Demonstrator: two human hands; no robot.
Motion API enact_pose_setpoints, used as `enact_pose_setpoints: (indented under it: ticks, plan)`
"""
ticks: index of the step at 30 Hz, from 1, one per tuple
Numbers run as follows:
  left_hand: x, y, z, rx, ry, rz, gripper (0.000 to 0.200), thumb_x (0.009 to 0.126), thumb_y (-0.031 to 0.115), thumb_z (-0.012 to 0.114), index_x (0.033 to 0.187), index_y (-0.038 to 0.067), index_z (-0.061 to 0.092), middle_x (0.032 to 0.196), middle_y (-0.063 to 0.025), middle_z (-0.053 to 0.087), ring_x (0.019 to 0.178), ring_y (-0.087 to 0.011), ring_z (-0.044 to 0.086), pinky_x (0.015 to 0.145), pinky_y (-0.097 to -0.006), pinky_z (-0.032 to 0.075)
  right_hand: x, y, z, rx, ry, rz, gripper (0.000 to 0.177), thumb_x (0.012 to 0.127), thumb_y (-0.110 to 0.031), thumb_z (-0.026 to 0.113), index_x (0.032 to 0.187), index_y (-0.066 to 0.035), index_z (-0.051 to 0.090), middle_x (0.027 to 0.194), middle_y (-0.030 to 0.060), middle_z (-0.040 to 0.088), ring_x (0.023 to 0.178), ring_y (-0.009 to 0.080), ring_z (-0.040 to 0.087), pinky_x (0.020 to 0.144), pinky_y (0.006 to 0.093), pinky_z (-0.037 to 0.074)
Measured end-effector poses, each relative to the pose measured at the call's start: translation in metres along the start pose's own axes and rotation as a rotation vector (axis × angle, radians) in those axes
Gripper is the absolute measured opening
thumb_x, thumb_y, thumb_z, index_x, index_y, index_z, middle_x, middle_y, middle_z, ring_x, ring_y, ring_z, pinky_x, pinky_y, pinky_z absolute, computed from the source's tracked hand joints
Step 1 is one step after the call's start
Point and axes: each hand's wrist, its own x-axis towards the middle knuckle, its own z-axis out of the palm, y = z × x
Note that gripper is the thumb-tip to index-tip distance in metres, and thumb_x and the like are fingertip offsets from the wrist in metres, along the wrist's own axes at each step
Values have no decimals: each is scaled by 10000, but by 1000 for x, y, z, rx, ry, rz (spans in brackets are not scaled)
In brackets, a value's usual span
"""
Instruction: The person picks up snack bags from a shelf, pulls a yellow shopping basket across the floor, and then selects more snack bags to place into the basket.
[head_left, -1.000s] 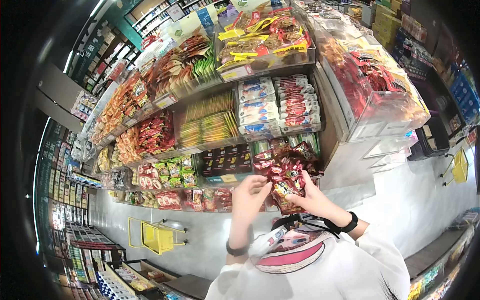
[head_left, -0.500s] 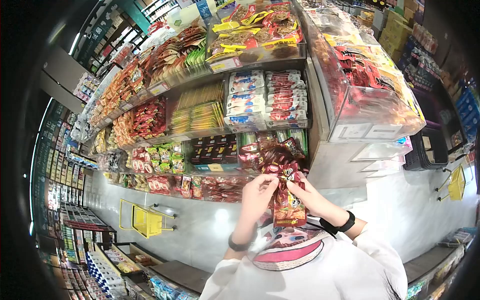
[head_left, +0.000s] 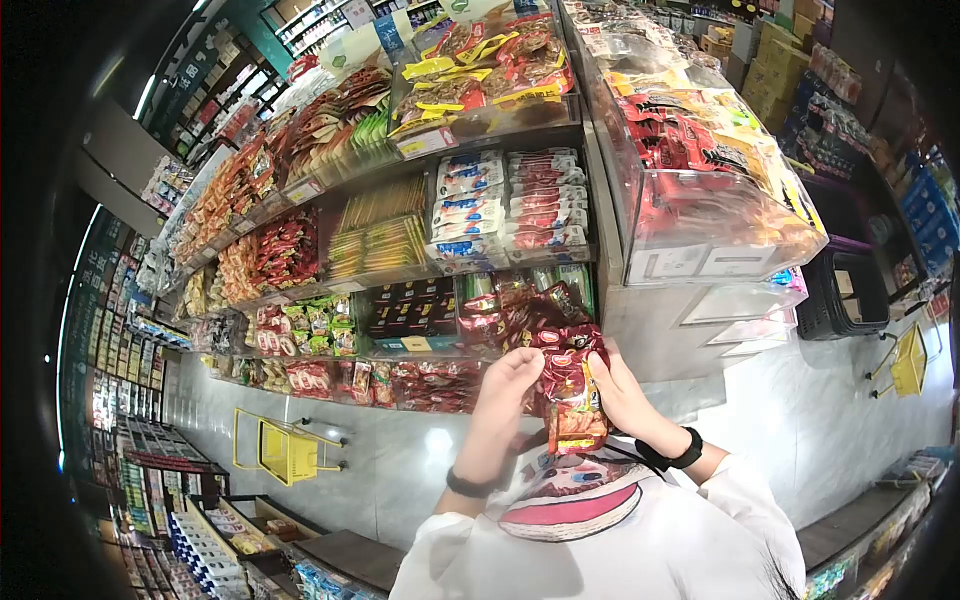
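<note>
Between my hands, in front of my chest, is a dark red snack packet (head_left: 575, 405) with a picture of food and a yellow strip near its lower end. My left hand (head_left: 510, 385) pinches its upper left edge between thumb and fingers. On the other side, my right hand (head_left: 630, 400) grips it with the thumb on the front and the fingers behind. More dark red wrapping shows just above the held packet. Beyond my fingertips, a shelf bin (head_left: 485, 325) contains similar dark red packets.
Tiered clear bins with bagged snacks (head_left: 485, 80) rise ahead. A corner bin (head_left: 725, 215) juts out at the right. One yellow cart (head_left: 290, 450) stands on the floor at left, another yellow cart (head_left: 908, 362) at far right beside black baskets (head_left: 845, 295).
The view has shifted slightly, moving the shelves left. The upper part of the packet has folded down and bunched up, and my right thumb has moved to its right edge.
</note>
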Motion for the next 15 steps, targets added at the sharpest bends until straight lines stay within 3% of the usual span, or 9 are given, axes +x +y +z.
enact_pose_setpoints:
  ticks: [3, 6, 8, 12, 15]
  plan:
    - [-2, 1, 5, 325, 74, 120, 139, 888, 132, 608, 962, 17, 582, 813, 22, 595, 719, -29, 519, 659, -167, 432, -2, 0, -3, -116, 54, 24, 321, 991, -231, 360, 1239, -28, 345, 1001, 253, 586, 967, 425, 574, 808, 417, 443]
    - [-15, 4, 22, 868, 98, 194, 238, 842, 210, 674, 952, 15, 593, 738, -18, 610, 651, -53, 538, 602, -212, 458, -2, 1, -6, -192, 116, 22, 327, 984, -225, 375, 1238, -24, 330, 900, 274, 596, 872, 481, 560, 715, 461, 446]
    - [-26, 6, 34, 1019, 65, 208, 263, 829, 225, 682, 957, 10, 599, 747, -55, 634, 650, -68, 555, 604, -237, 469, -3, 0, -6, -185, 137, 28, 320, 984, -231, 374, 1224, -22, 338, 892, 280, 594, 857, 482, 559, 701, 465, 442]
    - [-26, -7, 29, 786, 77, 207, 200, 870, 181, 625, 967, 9, 595, 692, -48, 615, 620, -54, 534, 567, -232, 442, -6, 1, -10, -187, 157, 18, 326, 985, -246, 368, 1217, -18, 347, 887, 286, 595, 855, 481, 559, 703, 469, 438]
    - [-25, -9, 22, 907, 56, 144, 155, 893, 147, 588, 949, 2, 585, 648, -25, 574, 605, -34, 497, 543, -213, 411, -5, 3, -12, -171, 150, 25, 350, 987, -258, 359, 1238, -15, 343, 908, 281, 600, 892, 477, 561, 738, 464, 437]
